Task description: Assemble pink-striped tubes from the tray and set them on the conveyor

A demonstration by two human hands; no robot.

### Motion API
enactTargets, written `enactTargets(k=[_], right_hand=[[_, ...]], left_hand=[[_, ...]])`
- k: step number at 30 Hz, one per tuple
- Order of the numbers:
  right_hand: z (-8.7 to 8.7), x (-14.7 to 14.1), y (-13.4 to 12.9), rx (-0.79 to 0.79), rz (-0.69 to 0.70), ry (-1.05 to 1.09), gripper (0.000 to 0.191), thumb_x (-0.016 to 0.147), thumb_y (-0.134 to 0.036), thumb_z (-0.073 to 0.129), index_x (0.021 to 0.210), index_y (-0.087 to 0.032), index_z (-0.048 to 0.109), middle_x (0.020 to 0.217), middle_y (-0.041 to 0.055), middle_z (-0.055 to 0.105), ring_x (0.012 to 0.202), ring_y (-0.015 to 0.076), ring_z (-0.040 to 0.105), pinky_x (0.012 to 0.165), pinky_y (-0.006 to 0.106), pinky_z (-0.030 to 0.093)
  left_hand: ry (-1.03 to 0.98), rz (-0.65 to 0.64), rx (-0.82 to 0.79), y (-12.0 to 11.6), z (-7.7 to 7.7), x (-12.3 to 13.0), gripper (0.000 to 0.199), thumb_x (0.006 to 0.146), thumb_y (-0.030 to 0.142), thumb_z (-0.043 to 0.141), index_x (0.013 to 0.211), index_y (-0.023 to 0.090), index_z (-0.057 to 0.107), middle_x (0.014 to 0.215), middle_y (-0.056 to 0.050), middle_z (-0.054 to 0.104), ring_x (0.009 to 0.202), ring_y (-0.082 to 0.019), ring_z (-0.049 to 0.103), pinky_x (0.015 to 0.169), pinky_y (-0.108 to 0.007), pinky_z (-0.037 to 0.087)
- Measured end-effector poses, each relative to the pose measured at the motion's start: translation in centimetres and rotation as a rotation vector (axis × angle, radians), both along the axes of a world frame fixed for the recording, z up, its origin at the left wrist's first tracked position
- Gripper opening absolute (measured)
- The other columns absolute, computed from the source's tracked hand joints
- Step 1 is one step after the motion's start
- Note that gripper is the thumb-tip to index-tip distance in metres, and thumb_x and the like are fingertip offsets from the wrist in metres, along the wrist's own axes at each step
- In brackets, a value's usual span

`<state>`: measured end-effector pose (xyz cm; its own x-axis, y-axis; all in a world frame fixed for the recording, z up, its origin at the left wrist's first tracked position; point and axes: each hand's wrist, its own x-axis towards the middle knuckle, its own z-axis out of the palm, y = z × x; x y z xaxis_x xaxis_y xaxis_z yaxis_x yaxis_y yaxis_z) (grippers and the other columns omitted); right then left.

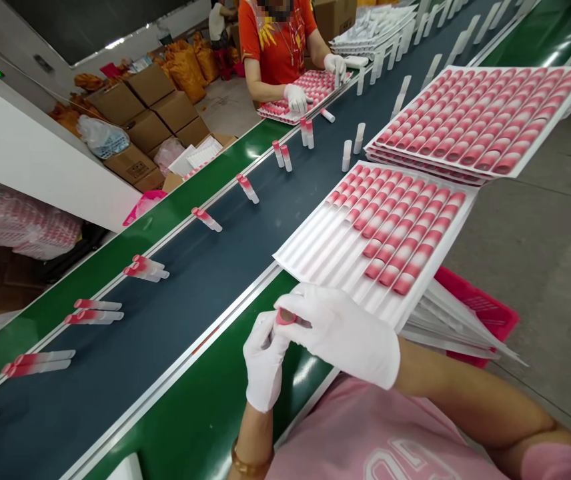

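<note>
Both of my hands wear white gloves and meet over the green table edge. A small red-rimmed cap (285,317) is between them. My right hand (343,327) pinches it from the right, and my left hand (265,360) has its fingers closed round its lower left side. Just beyond my right hand lies a white ribbed tray (310,243), partly filled with rows of red-and-white caps (410,233). Its left and near grooves show bare white.
A fuller tray stack (480,120) stands back right. Red-and-white tubes (148,268) and white tubes (347,155) stand along the dark conveyor (180,313). Across it, a person in orange handles another tray (280,119). A pink basket (490,313) sits below right.
</note>
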<state>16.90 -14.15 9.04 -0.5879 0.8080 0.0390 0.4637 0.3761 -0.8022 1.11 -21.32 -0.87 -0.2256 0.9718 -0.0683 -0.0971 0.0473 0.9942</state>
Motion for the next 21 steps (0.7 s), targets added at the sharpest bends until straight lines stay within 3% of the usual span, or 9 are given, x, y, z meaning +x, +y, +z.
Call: enactTargets(k=[2,5,7,11,13,15,17,19,21], right_hand=[[-0.3,0.1,0.2,-0.034,-0.019,0.051,0.018,0.091,-0.009,0.059,0.077,-0.018,0.052,0.081,-0.0029,0.053,0.074,0.0110,0.052,0.068,0.024,0.036],[-1.0,0.2,0.4,-0.115,-0.042,0.076,0.025,0.088,-0.008,0.065,0.072,-0.018,0.049,0.074,-0.0054,0.050,0.073,0.0107,0.050,0.069,0.024,0.035],[-1.5,0.0,0.5,-0.182,-0.033,0.082,0.025,0.088,-0.009,0.064,0.071,-0.019,0.049,0.073,-0.0059,0.049,0.072,0.0108,0.049,0.068,0.024,0.035],[-2.5,-0.7,0.8,-0.269,-0.010,0.113,0.018,0.089,-0.009,0.056,0.076,-0.021,0.051,0.078,-0.0057,0.050,0.073,0.0106,0.050,0.068,0.025,0.037],[-2.7,-1.3,1.4,-0.290,-0.039,0.117,0.019,0.088,-0.012,0.057,0.073,-0.021,0.048,0.074,-0.0058,0.048,0.069,0.0113,0.047,0.064,0.026,0.036],[-2.9,-1.9,2.3,-0.299,-0.087,0.134,0.018,0.088,-0.017,0.059,0.072,-0.021,0.050,0.071,-0.0057,0.047,0.067,0.0122,0.046,0.062,0.026,0.037],[-3.3,-2.4,3.1,-0.306,-0.094,0.158,0.004,0.088,-0.022,0.060,0.086,-0.025,0.062,0.080,-0.0052,0.056,0.075,0.0129,0.054,0.069,0.025,0.044],[-4.0,-2.3,3.6,-0.348,-0.033,0.154,0.034,0.088,-0.026,0.061,0.122,-0.029,0.062,0.109,-0.0027,0.064,0.097,0.0149,0.061,0.087,0.027,0.049],[-5.2,-1.3,3.9,-0.405,0.009,0.125,0.059,0.089,-0.033,0.063,0.145,-0.032,0.046,0.133,-0.0002,0.059,0.118,0.0178,0.058,0.102,0.031,0.048]], left_hand=[[-0.037,0.002,-0.070,-0.1,0.7,0.4,0.026,0.086,0.030,0.071,0.112,0.024,0.073,0.103,-0.005,0.066,0.090,-0.019,0.060,0.081,-0.030,0.051],[-0.197,-0.048,-0.134,0.1,1.3,0.8,0.063,0.073,0.022,0.078,0.133,0.029,0.059,0.117,-0.005,0.064,0.095,-0.021,0.062,0.084,-0.033,0.052],[-0.259,-0.075,-0.186,0.4,1.3,0.8,0.077,0.065,0.015,0.076,0.137,0.029,0.054,0.119,-0.006,0.064,0.094,-0.021,0.063,0.082,-0.033,0.052],[-0.283,-0.056,-0.288,1.2,1.2,0.6,0.077,0.059,0.008,0.068,0.132,0.025,0.055,0.115,-0.006,0.065,0.092,-0.022,0.063,0.080,-0.032,0.052],[-0.259,-0.062,-0.286,1.6,1.4,0.3,0.065,0.062,0.011,0.069,0.125,0.024,0.058,0.107,-0.005,0.066,0.085,-0.020,0.063,0.076,-0.032,0.051],[-0.099,-0.125,-0.259,2.2,1.5,-0.4,0.037,0.074,0.020,0.070,0.111,0.021,0.063,0.100,-0.006,0.067,0.082,-0.019,0.061,0.074,-0.032,0.050],[0.163,-0.224,-0.155,3.6,1.3,-1.9,0.021,0.086,0.031,0.065,0.102,0.019,0.066,0.100,-0.008,0.066,0.086,-0.021,0.061,0.078,-0.033,0.049],[0.491,-0.190,-0.046,6.2,0.6,-4.6,0.022,0.087,0.039,0.064,0.094,0.019,0.069,0.102,-0.009,0.066,0.093,-0.024,0.060,0.084,-0.036,0.048],[0.807,0.031,-0.056,10.0,-0.3,-8.8,0.024,0.082,0.042,0.068,0.080,0.018,0.069,0.101,-0.010,0.066,0.097,-0.027,0.059,0.089,-0.038,0.046]])
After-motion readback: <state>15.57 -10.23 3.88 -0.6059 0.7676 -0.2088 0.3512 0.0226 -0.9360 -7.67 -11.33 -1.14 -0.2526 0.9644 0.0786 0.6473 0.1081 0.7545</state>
